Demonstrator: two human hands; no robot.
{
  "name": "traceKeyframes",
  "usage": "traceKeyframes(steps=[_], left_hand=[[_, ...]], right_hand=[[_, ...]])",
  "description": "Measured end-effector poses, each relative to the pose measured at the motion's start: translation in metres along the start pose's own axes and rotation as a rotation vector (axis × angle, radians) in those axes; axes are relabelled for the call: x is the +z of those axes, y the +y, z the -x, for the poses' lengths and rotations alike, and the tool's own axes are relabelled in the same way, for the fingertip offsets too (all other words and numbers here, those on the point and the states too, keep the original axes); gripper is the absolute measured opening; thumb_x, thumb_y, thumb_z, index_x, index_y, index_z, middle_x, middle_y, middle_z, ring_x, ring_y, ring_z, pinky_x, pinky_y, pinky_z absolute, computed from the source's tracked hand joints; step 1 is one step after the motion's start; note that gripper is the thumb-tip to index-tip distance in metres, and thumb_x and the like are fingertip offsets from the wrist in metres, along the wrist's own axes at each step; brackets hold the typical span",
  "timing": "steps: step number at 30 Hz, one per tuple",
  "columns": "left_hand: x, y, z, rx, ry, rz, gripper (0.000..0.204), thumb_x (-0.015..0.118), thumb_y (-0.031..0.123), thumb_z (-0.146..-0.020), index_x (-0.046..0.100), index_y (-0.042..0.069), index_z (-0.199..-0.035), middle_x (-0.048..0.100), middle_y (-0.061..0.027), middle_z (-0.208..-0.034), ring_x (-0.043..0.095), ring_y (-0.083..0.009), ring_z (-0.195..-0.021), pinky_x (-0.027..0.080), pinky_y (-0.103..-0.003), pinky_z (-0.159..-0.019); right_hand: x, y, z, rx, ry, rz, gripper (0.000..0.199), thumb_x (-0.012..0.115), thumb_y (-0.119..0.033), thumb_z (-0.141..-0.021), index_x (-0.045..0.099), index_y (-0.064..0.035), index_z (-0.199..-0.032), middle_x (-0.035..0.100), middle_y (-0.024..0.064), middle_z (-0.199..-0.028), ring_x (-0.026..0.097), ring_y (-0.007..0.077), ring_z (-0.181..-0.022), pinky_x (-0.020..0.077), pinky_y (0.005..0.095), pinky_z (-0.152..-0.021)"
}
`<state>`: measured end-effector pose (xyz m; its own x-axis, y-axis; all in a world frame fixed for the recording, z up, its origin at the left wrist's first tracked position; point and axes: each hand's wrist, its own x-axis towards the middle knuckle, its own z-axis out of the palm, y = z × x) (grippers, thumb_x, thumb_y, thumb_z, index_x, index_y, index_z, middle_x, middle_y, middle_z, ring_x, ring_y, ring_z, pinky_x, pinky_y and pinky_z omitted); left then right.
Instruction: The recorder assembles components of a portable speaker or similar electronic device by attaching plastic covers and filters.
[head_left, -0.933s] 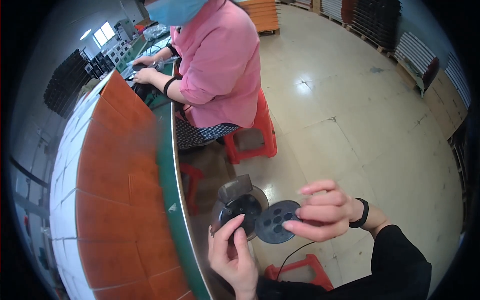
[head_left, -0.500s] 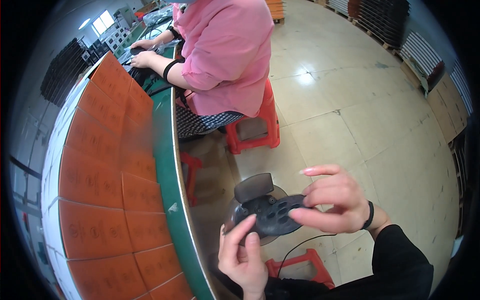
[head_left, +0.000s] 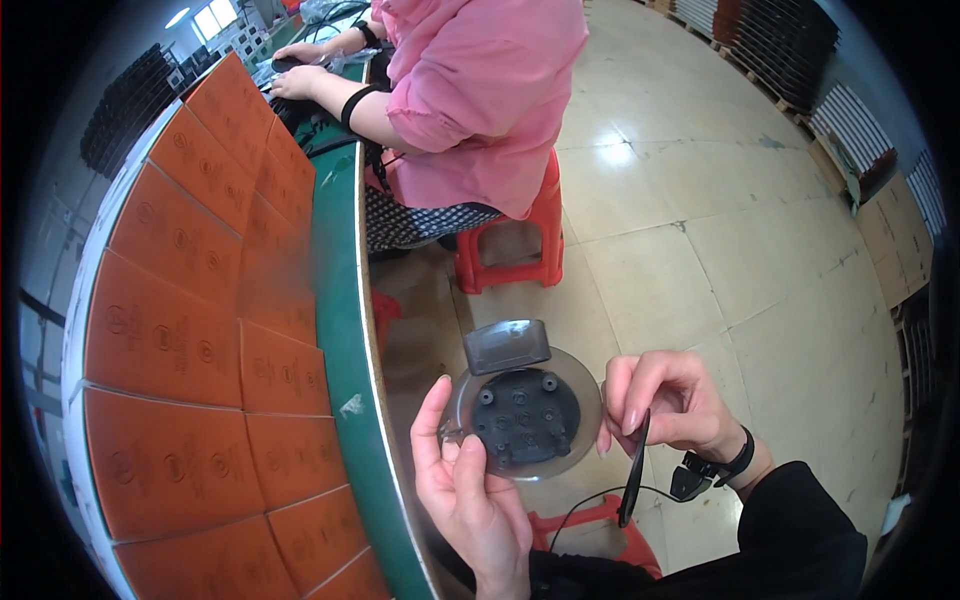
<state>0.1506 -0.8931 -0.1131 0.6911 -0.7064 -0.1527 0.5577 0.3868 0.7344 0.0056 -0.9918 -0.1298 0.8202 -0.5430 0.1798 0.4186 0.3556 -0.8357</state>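
Observation:
My left hand (head_left: 468,500) pinches the rim of a round, smoky see-through plastic housing (head_left: 507,346) between thumb and fingers. Set in the middle of this housing is a dark round base (head_left: 527,418) with several small posts and holes, facing up. At its far side a raised rectangular lip stands out. Just right of the housing, my right hand (head_left: 668,405) grips a thin black pad (head_left: 634,475), seen edge-on and apart from the base. A black wrist strap (head_left: 738,458) with a clip and a cord is round my right wrist.
Orange boxes (head_left: 180,330) are stacked along the green table (head_left: 340,270) on my left. Farther off, a person in a pink top (head_left: 480,110) sits on a red stool (head_left: 550,235), handling a dark object. Another red stool (head_left: 635,545) stands below my hands. Stacked panels (head_left: 780,45) line the far right.
The black pad has come off the base and turned edge-on in my right hand, now to the right. The round base is uncovered. The view has shifted slightly.

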Motion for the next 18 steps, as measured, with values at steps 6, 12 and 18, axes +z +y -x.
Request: traceKeyframes(steps=[6, 12, 18], left_hand=[[-0.001, -0.002, -0.007, -0.006, 0.005, -0.150, 0.041, 0.047, 0.000, -0.081, 0.039, -0.009, -0.120, 0.053, -0.0174, -0.111, 0.059, -0.0207, -0.096, 0.051, -0.031, -0.082], [-0.002, -0.003, -0.013, -0.056, 0.001, -0.161, 0.041, 0.049, 0.002, -0.081, 0.039, -0.010, -0.120, 0.055, -0.0171, -0.108, 0.059, -0.0207, -0.094, 0.051, -0.031, -0.082], [-0.002, -0.002, -0.015, -0.056, 0.005, -0.152, 0.041, 0.048, 0.001, -0.081, 0.039, -0.010, -0.120, 0.054, -0.0173, -0.109, 0.059, -0.0207, -0.096, 0.050, -0.032, -0.083]], right_hand=[[-0.001, 0.012, -0.003, 0.001, -0.077, -0.197, 0.013, 0.061, -0.001, -0.078, 0.056, 0.0041, -0.090, 0.050, 0.0134, -0.087, 0.059, 0.0246, -0.084, 0.0485, 0.0356, -0.079], [-0.001, 0.018, -0.009, -0.054, -0.057, -0.309, 0.013, 0.060, 0.001, -0.078, 0.056, 0.0044, -0.090, 0.050, 0.0138, -0.087, 0.055, 0.0217, -0.082, 0.0491, 0.0367, -0.080], [-0.002, 0.019, -0.011, -0.037, -0.043, -0.304, 0.014, 0.059, 0.002, -0.078, 0.054, 0.0045, -0.091, 0.050, 0.0137, -0.086, 0.053, 0.0201, -0.081, 0.0494, 0.0368, -0.079]])
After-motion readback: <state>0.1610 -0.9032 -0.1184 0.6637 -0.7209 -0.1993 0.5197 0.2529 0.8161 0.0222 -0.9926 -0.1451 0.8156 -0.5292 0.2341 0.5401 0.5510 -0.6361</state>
